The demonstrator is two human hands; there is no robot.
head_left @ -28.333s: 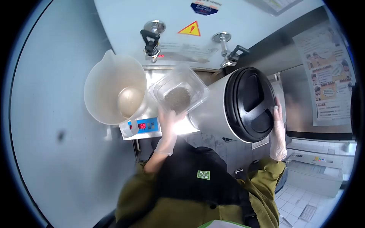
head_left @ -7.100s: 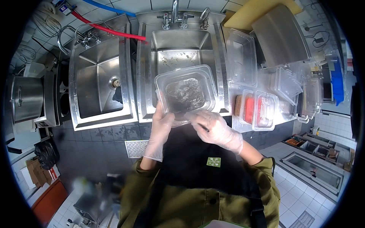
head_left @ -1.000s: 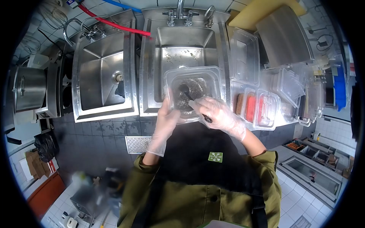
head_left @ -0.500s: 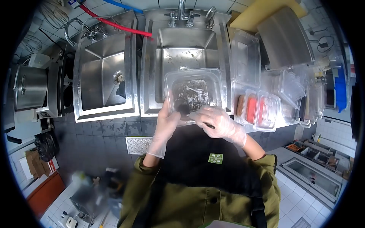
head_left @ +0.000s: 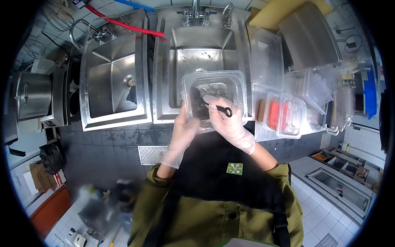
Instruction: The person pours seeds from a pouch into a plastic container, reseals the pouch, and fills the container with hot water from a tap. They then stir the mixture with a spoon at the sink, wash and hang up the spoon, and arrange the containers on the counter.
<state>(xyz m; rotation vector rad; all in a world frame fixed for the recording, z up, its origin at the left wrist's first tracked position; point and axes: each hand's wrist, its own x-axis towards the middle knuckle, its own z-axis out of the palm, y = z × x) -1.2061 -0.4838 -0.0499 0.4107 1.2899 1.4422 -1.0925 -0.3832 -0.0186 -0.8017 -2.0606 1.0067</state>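
Over the near edge of the main sink (head_left: 205, 59), we hold a clear plastic container (head_left: 240, 80) with its open top facing up and dark, wet contents (head_left: 217, 88) inside. Our left hand (head_left: 184, 132), in a thin clear glove, grasps the container's left near side, thumb toward the near rim, the forearm rising from below with the wrist nearly straight. Our right hand (head_left: 228, 125), gloved too, reaches in from the near right, its forearm slanting up and left; its fingers are closed around a black-handled utensil (head_left: 224, 110), whose ringed handle end points right over the back of the hand. The utensil's other end is hidden from us. Right of the main sink, lidded containers (head_left: 291, 117) rest on the counter (head_left: 265, 133); left of it lies a second sink (head_left: 109, 80).
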